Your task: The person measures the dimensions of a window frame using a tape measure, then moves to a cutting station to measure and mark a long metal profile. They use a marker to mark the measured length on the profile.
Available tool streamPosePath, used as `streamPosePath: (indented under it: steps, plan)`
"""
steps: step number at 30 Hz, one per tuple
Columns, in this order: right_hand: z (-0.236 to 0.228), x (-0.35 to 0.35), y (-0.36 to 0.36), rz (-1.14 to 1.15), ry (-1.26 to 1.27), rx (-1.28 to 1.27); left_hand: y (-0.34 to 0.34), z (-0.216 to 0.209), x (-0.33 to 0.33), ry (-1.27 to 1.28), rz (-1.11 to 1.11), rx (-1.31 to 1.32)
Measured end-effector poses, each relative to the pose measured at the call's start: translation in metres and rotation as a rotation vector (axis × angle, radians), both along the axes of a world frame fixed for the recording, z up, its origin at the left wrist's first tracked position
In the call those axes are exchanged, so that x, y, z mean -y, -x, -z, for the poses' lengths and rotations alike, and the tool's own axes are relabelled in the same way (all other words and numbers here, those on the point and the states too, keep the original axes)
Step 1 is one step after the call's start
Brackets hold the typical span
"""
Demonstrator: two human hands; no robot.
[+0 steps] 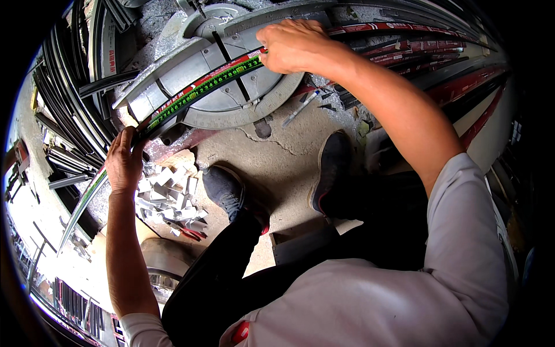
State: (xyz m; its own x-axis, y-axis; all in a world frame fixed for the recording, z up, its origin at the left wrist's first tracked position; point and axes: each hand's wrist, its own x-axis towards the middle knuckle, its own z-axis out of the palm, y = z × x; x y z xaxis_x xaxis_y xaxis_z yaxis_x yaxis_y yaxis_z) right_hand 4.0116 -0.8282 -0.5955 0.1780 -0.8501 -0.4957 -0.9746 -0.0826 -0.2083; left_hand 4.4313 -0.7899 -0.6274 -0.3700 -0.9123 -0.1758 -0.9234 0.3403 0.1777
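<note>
A long dark profile strip with red film (358, 27) lies across the round grey base of a mitre saw (263, 113). Along its near edge runs a green tape measure (199, 91), its blade stretched between my hands and trailing past the left one. My left hand (123, 162) is closed, pinching the tape near the strip's left end. Farther up and to the right, my right hand (298, 46) is closed over the strip and the tape's right-hand part. Its fingertips are partly hidden, as is the tape's end.
Bundles of dark profiles (60, 92) stand at the left, and red-filmed profiles (416, 55) lie at the right. Small metal offcuts (170, 194) are heaped near red-handled pliers (192, 233). A pen-like marker (300, 107) rests on the concrete floor by the saw, beyond my shoes (224, 188).
</note>
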Motion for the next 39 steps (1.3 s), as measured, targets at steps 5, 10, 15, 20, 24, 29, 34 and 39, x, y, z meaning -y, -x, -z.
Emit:
streamPosePath:
  steps: [5,10,15,20,24,29,34,39]
  plan:
    - [0.003,0.005,0.001,0.014,-0.03,-0.015,0.003,-0.004,0.002,-0.021,0.023,0.014]
    - [0.007,0.008,0.0,0.028,-0.073,-0.049,0.011,-0.011,0.005,-0.072,0.036,0.016]
    - [0.007,0.007,-0.001,0.022,-0.054,-0.062,0.032,-0.012,0.005,-0.017,0.074,-0.047]
    - [0.008,0.009,-0.001,0.023,-0.073,-0.046,0.068,-0.009,0.0,0.228,0.13,-0.052]
    - [0.01,0.009,0.001,0.013,-0.082,-0.051,0.128,0.0,-0.015,0.185,0.132,-0.17]
    - [0.005,0.01,-0.002,0.03,-0.098,-0.052,0.2,0.009,-0.044,0.182,0.092,-0.168]
    - [0.002,0.009,-0.005,0.032,-0.097,-0.076,0.252,0.011,-0.06,0.124,-0.092,-0.215]
    - [0.002,0.008,-0.004,0.042,-0.077,-0.072,0.266,0.011,-0.06,0.069,-0.167,-0.171]
